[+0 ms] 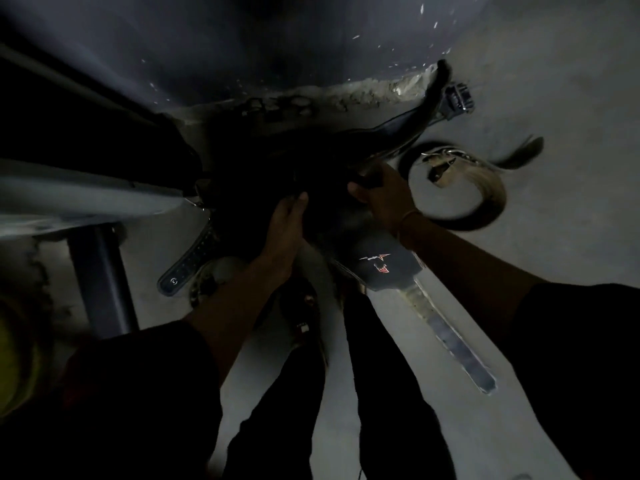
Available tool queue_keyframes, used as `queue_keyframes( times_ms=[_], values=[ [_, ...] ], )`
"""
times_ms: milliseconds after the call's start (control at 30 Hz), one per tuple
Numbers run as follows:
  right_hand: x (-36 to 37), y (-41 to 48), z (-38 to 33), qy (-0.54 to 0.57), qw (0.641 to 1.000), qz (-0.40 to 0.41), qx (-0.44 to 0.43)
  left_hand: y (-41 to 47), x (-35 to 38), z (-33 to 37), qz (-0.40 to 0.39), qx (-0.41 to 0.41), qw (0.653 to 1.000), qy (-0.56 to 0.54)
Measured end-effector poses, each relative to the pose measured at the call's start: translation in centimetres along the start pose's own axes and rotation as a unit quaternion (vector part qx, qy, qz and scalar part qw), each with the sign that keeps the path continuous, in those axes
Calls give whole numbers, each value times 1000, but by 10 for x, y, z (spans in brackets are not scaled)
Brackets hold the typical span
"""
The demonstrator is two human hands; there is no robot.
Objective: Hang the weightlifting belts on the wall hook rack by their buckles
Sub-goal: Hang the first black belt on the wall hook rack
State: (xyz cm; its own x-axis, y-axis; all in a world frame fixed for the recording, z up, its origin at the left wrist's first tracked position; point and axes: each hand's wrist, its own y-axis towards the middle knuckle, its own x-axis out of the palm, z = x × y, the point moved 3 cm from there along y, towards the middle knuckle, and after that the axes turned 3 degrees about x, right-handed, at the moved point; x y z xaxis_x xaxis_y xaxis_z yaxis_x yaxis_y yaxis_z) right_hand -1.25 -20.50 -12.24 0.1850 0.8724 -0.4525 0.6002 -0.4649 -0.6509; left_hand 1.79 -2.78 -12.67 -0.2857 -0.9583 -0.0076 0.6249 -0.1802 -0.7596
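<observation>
Several weightlifting belts lie in a dark heap on the grey floor below me. My left hand (285, 220) reaches into the heap, fingers curled on a black belt (263, 174) that is too dark to make out. My right hand (379, 192) grips the edge of a long black belt (408, 126), which curves up and right toward the wall. A tan belt (485, 192) lies coiled to the right with its metal buckle (440, 159) showing. A black belt with a red logo (384, 268) trails a grey strap toward the lower right. The hook rack is out of view.
A grey padded bench (79, 199) on a dark post (104, 289) stands at the left. A perforated black strap (194, 258) lies beside it. The dark wall (277, 46) meets the floor just beyond the heap. My legs and shoes are below the hands.
</observation>
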Motion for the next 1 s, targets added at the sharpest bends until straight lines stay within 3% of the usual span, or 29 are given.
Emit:
queue_keyframes(
  times_ms=[233, 467, 700, 833, 1000],
  values=[
    [-95, -167, -74, 46, 996, -9, -79, -154, 14, 96, -124, 51, 991, 20],
    [-167, -282, -170, 177, 971, -28, -156, -278, 35, 209, -76, 180, 981, -13],
    [-250, -386, -243, 208, 950, -30, -232, -424, 53, 300, -52, 341, 938, 26],
    [-307, -454, -314, 208, 928, -25, -308, -516, 62, 354, -72, 427, 900, 55],
    [-354, -525, -389, 277, 901, -39, -331, -594, 68, 418, -97, 461, 880, 59]
  ],
)
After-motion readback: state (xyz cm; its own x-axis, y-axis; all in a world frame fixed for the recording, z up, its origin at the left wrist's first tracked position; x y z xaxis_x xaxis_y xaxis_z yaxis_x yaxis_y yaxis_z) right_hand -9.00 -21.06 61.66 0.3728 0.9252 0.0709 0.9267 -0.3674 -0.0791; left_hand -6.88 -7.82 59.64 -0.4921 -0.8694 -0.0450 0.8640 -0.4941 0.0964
